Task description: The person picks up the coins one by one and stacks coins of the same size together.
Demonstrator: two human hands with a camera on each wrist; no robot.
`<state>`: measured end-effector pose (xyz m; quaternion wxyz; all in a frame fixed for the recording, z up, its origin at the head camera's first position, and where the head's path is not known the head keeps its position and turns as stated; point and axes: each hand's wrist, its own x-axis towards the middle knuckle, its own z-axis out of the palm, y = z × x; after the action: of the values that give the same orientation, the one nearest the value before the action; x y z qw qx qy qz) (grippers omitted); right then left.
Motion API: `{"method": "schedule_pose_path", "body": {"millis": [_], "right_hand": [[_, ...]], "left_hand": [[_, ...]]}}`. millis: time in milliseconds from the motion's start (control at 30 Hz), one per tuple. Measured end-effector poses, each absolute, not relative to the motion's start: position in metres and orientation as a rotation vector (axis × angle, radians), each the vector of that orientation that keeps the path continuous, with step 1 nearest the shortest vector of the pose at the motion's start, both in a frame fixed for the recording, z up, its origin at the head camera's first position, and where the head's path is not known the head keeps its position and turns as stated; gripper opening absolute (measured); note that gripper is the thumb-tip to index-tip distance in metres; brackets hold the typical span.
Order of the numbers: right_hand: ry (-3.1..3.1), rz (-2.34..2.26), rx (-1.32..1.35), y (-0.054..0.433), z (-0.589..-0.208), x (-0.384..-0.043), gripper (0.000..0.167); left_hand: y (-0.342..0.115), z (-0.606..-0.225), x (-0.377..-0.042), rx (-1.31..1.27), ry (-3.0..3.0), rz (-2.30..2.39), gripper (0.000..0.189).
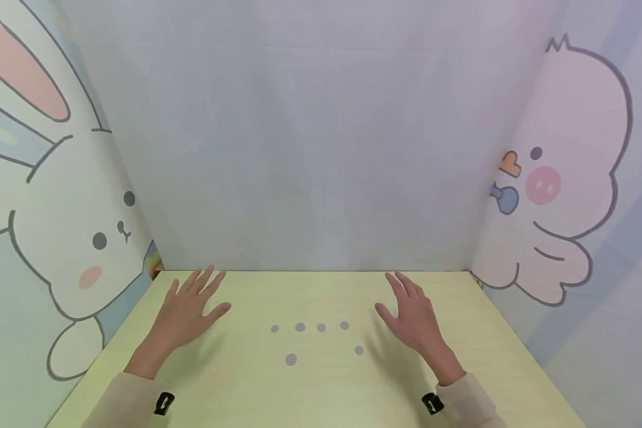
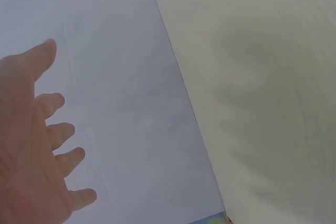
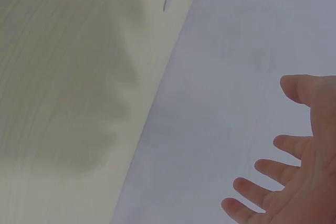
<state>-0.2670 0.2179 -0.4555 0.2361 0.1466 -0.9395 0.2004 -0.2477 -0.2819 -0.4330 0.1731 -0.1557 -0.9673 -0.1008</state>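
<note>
Several small grey discs [image 1: 300, 327] lie flat on the pale yellow table [image 1: 235, 380], grouped near its middle. To their left, my left hand [image 1: 184, 312] hovers over the table with fingers spread and nothing in it. On the other side my right hand [image 1: 414, 315] is held up the same way, its thumb pointing toward the discs. Each hand casts a shadow on the tabletop. In the left wrist view the left hand [image 2: 31, 150] shows an empty palm. Two of the discs [image 3: 168, 2] appear at the top of the right wrist view, away from the right hand's fingers [image 3: 273, 171].
A plain whitish curtain [image 1: 321, 148] hangs behind the table's far edge. The left side cloth carries a printed rabbit [image 1: 69, 220], the right one a printed chick [image 1: 572, 137]. Both sleeves [image 1: 125, 404] have a small black device at the cuff.
</note>
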Motion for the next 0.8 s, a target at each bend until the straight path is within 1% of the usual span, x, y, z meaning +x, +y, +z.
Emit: {"method": "schedule_pose_path", "body": {"millis": [233,533,800], "right_hand": [[-2.614,0.543,0.467,0.191,-0.449,-0.271,0.071],[-2.633,0.601,0.570,0.159,-0.453,-0.268,0.063],[-2.633,0.732,0.622,0.138,-0.458,-0.270,0.055]], "left_hand": [[-0.289,-0.424,-0.247,-0.508,-2.764,-0.304,0.075],[-0.293,-0.449,-0.253,-0.557,-2.749,-0.487,0.073],[-0.288,-0.454,-0.257,-0.555,-2.765,-0.674,0.068]]}}
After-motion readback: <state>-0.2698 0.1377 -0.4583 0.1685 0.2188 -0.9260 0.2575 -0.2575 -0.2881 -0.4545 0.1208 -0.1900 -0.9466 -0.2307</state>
